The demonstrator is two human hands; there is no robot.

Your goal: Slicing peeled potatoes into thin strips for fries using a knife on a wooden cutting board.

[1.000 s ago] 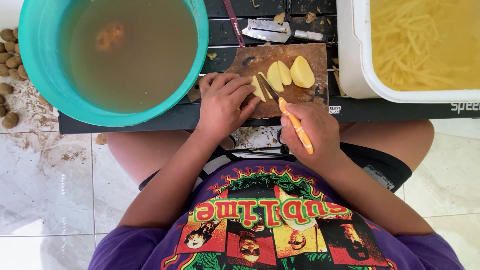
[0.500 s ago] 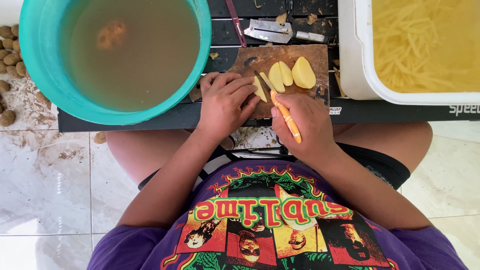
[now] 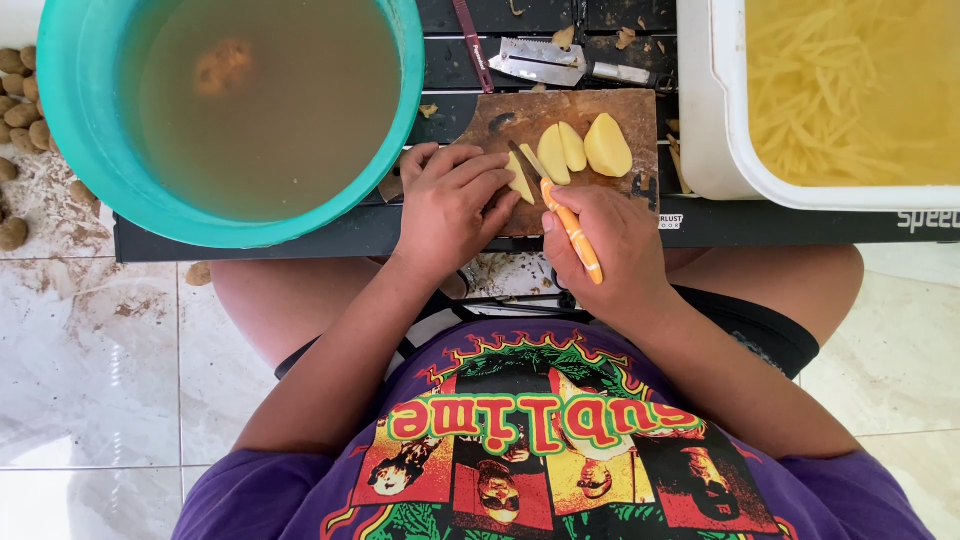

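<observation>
On the brown wooden cutting board (image 3: 600,195) lie peeled yellow potato pieces (image 3: 606,146). My left hand (image 3: 448,208) presses a potato slice (image 3: 520,184) down on the board's near left part. My right hand (image 3: 608,243) grips an orange-handled knife (image 3: 572,231) whose blade runs into the slice right beside my left fingertips. Two more slices (image 3: 561,150) lean just beyond the blade.
A teal tub (image 3: 70,120) of murky water stands at the left. At the right sits a white tub (image 3: 715,120) with cut potato sticks in water. Behind the board lie a metal slicer (image 3: 538,60) and a dark red tool (image 3: 472,42). Unpeeled potatoes (image 3: 20,115) lie on the floor.
My right hand has pushed the knife forward and left, so the blade has gone deeper into the slice. Since half a second ago almost nothing has moved.
</observation>
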